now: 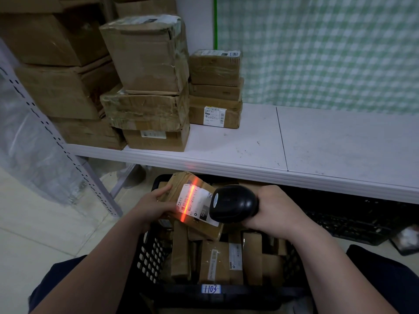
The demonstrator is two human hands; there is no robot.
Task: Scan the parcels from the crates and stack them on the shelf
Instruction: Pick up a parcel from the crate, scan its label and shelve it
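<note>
My left hand [150, 206] grips a small cardboard parcel [179, 184] by its left side, above the black crate [149, 257]. A white label on the parcel faces up, and a red scan line runs across it. My right hand [275, 211] holds a black barcode scanner [233, 206], its head close over the label's right end. Several more cardboard parcels [220, 261] lie inside the crate below. The white shelf [317, 141] stands just behind the crate, with stacked parcels [147, 87] on its left part.
A second black crate [344, 220] sits under the shelf to the right. The perforated shelf upright [56, 139] slants down at the left, with clear plastic sheeting behind it. A green checked curtain hangs behind the shelf. The crate carries a tag reading 1103 [210, 289].
</note>
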